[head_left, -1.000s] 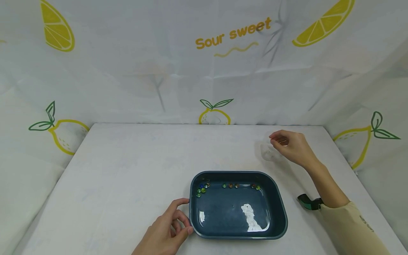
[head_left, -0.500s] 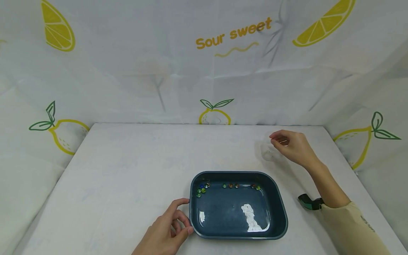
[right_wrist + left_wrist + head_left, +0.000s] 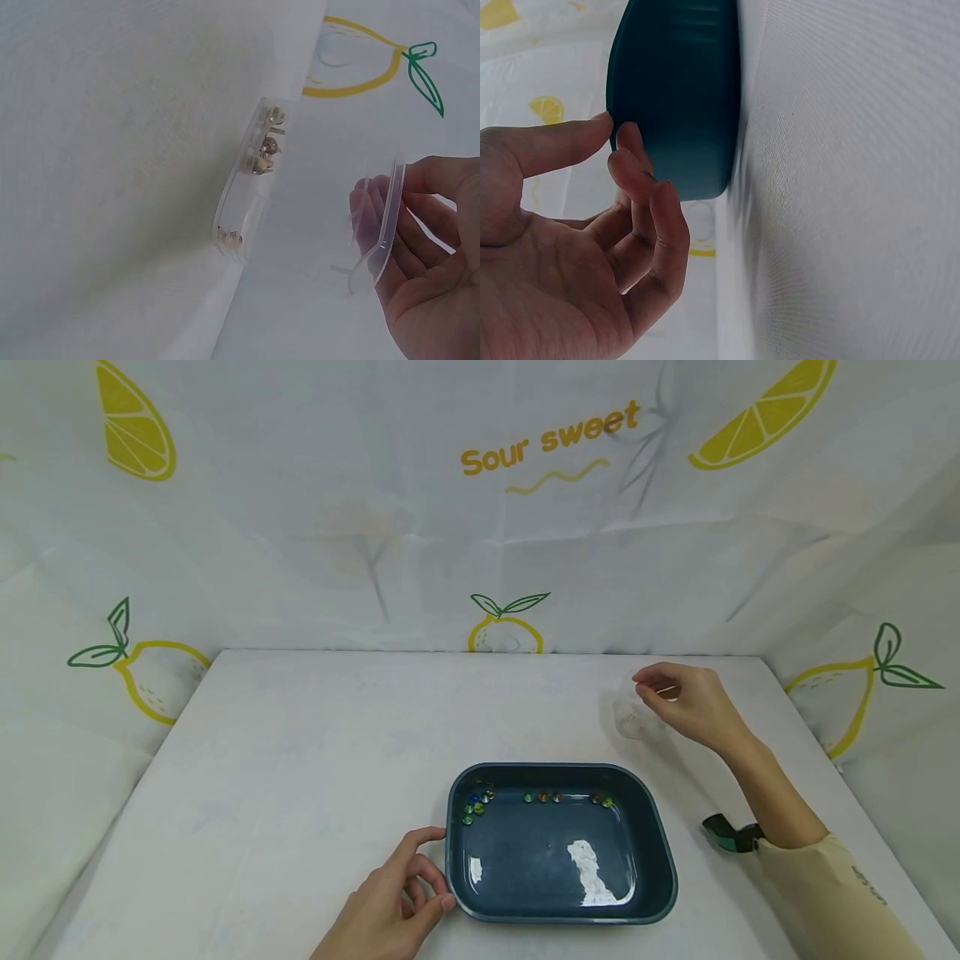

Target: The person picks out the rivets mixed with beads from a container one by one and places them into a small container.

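A dark blue tray (image 3: 525,860) stands near the front of the table with several coloured glass marbles (image 3: 478,808) along its far side and corners. My left hand (image 3: 393,897) rests against its left side. In the left wrist view the thumb touches the tray's rim (image 3: 610,90) and the other fingers bend loosely by the outer wall. At the back right, my right hand (image 3: 693,706) pinches the upper part of a clear plastic container (image 3: 628,720); whether rim or lid, I cannot tell. Several small round shiny things (image 3: 262,157) lie at the container's bottom.
The white table (image 3: 285,793) ends at hanging white cloth (image 3: 337,527) printed with lemons at the back and sides. A black and green strap piece (image 3: 729,837) sits at the right wrist, beside the beige sleeve (image 3: 825,893).
My right hand has shifted very slightly upward at the clear container. The left hand, tray and marbles have not visibly moved.
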`<move>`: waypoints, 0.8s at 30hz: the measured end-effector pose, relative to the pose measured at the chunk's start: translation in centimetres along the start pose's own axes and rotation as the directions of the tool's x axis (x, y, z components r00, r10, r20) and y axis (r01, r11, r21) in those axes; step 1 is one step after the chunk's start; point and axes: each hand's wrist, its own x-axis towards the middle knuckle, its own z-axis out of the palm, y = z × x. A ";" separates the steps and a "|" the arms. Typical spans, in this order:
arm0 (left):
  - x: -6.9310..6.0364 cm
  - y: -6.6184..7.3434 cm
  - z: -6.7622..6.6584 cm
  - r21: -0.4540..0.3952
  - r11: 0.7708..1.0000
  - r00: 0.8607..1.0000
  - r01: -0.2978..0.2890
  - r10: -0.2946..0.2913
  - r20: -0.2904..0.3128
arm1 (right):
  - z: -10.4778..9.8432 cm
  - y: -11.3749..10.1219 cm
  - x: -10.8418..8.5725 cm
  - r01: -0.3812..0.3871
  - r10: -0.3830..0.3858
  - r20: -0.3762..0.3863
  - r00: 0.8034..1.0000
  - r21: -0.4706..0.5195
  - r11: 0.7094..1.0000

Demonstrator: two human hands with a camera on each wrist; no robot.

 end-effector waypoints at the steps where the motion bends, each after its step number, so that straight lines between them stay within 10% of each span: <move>1: 0.0 0.0 0.0 -0.001 1.000 1.000 0.001 -0.001 0.001 | 0.0 -0.1 0.0 -0.001 0.001 0.000 1.000 -0.001 1.000; 24: 0.0 0.0 0.0 0.002 1.000 1.000 -0.004 0.004 0.010 | -0.6 -2.8 0.2 0.118 -0.117 -0.036 0.992 0.023 0.993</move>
